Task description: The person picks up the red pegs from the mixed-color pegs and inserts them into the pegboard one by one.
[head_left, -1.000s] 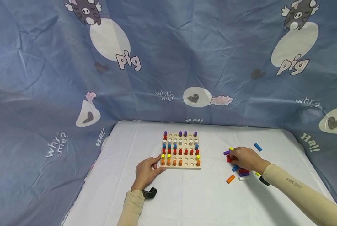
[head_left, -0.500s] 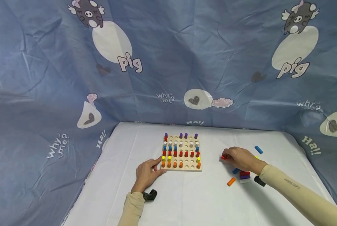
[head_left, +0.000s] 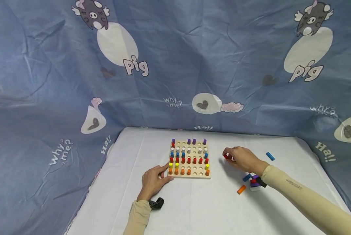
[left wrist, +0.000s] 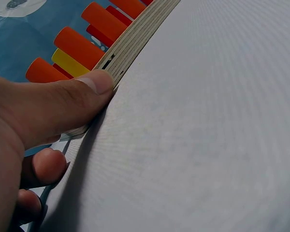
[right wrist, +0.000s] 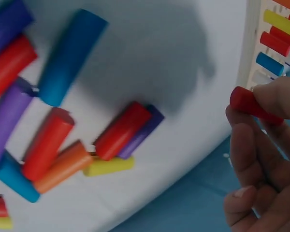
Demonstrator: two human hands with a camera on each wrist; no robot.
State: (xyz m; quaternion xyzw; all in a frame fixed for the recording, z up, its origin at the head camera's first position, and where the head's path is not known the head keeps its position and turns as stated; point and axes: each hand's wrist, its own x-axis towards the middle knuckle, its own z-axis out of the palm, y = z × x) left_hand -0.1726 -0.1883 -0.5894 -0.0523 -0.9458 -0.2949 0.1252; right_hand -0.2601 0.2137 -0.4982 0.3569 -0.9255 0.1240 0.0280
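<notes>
A wooden pegboard (head_left: 190, 177) stands on the white-covered table, with rows of purple, red, white, blue, yellow and orange pegs upright in it and several bare holes. My left hand (head_left: 153, 181) grips its near left corner. In the left wrist view the thumb (left wrist: 94, 87) presses the plywood edge beside the orange pegs. My right hand (head_left: 243, 158), raised to the right of the board, pinches a red peg (right wrist: 249, 102) between thumb and fingers. Below that hand lies a loose pile of pegs, including a blue peg (right wrist: 72, 55), partly hidden by the forearm in the head view.
An orange peg (head_left: 241, 189) lies at the near side of the pile, and a lone blue peg (head_left: 270, 156) lies farther back to the right. Blue printed cloth (head_left: 163, 65) hangs behind and beside the table.
The right hand has picked the red peg from the pile and carried it left and up toward the board. The left hand keeps its place at the corner.
</notes>
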